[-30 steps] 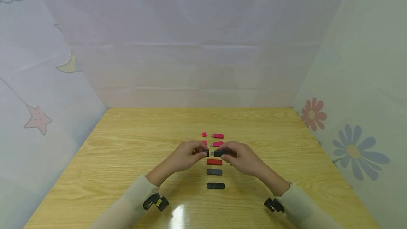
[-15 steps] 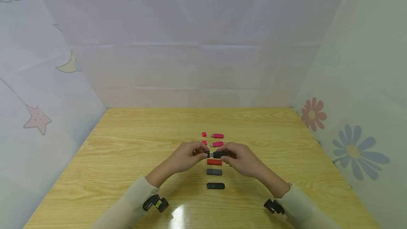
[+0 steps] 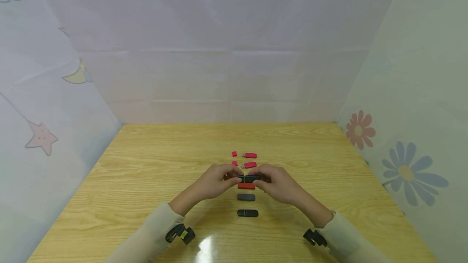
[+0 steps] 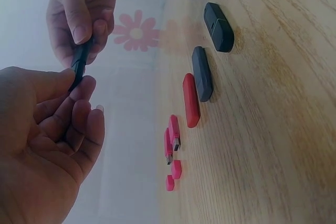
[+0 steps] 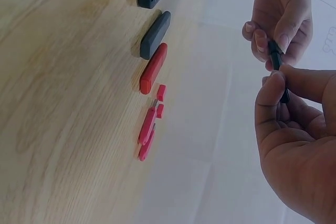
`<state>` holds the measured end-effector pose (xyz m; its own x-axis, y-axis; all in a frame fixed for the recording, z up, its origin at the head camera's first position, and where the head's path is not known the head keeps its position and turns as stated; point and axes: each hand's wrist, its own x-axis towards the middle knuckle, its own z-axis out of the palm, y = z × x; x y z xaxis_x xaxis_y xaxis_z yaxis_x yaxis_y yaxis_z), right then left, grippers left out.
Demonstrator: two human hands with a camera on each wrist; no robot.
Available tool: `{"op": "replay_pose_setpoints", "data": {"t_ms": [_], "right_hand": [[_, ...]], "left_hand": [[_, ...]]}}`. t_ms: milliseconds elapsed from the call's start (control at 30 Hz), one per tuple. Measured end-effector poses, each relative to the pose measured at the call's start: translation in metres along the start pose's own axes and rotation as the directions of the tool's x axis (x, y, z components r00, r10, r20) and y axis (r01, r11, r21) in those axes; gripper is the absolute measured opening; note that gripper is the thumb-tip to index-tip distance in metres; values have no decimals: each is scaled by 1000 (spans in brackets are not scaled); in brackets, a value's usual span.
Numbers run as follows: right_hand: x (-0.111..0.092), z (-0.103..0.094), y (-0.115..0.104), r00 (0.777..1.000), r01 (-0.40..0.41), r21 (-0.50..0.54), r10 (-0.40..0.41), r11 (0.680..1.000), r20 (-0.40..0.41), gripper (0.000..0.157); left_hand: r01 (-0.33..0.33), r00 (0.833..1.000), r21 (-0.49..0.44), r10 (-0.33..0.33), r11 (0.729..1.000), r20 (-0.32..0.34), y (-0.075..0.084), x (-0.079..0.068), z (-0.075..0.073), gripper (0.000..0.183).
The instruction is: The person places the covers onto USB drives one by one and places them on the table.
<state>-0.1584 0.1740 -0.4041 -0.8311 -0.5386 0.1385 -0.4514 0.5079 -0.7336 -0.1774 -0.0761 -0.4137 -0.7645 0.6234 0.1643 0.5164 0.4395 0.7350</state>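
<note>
Above the middle of the table, both hands meet at a black USB stick. In the head view, my left hand (image 3: 216,182) pinches its black cap (image 3: 241,179) between thumb and fingers. From the other side my right hand (image 3: 278,183) pinches the stick's body (image 3: 250,179). Cap and body line up end to end with a thin light line between them, and the metal plug is out of sight. Fingertips cover both outer ends. Seen from the left wrist, the black USB stick (image 4: 80,61) is raised off the table, spanning the two hands.
Below the hands lie a red USB stick (image 3: 246,186), a grey one (image 3: 246,197) and a black one (image 3: 248,213), all capped. Beyond are two pink USB sticks (image 3: 250,155) with bare plugs, and two pink caps (image 3: 234,154) left of them. Cloth walls surround the wooden table (image 3: 153,149).
The gap between cap and body has closed; the metal plug, visible earlier, has gone into the cap. Both hands keep their pinch, the left having shifted slightly right.
</note>
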Motion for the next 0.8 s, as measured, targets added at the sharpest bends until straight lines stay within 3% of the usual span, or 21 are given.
{"op": "replay_pose_setpoints", "data": {"t_ms": [367,800], "right_hand": [[0,2,-2,1000,13,3,-13,1000,9,23],[3,5,-6,1000,-18,-8,19,1000,1,22]], "left_hand": [[-8,1000,14,7,1000,16,0,1,1,16],[17,1000,-61,-16,998,4,-1,1,2,13]]}}
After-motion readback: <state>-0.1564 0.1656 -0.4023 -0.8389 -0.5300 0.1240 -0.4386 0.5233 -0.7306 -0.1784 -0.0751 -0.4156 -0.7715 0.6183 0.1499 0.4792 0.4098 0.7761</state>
